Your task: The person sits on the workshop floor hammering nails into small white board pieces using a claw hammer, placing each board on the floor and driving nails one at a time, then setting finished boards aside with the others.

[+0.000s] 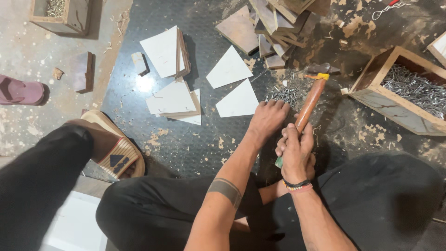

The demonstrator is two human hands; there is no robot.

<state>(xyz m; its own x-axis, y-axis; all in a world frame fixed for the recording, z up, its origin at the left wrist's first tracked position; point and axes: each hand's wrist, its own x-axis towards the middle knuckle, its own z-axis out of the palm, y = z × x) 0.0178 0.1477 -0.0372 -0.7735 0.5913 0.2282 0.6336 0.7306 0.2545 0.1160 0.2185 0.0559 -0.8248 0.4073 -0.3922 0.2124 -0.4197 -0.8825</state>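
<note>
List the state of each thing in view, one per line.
Hammer: gripped by the right hand, head resting on the floor.
Left hand: knuckles down by the loose nails.
Nail box: open, filled.
White panels: lying flat, some stacked.
Sandal: worn.

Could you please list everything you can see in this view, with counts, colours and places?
hammer: one, orange-brown handle, dark head, upright at centre right.
loose nails: a grey pile, on the floor by the left hand.
nail box: one, wooden, full of grey nails, at right.
white panels: several flat cut pieces, centre floor.
wood offcuts: a brown stack, top centre.
second box: one, wooden, top left.
sandal: one, tan, on the person's foot at left.
maroon shoe: one, far left.
left hand: fingers down on the nails.
right hand: gripping the hammer handle.
</note>
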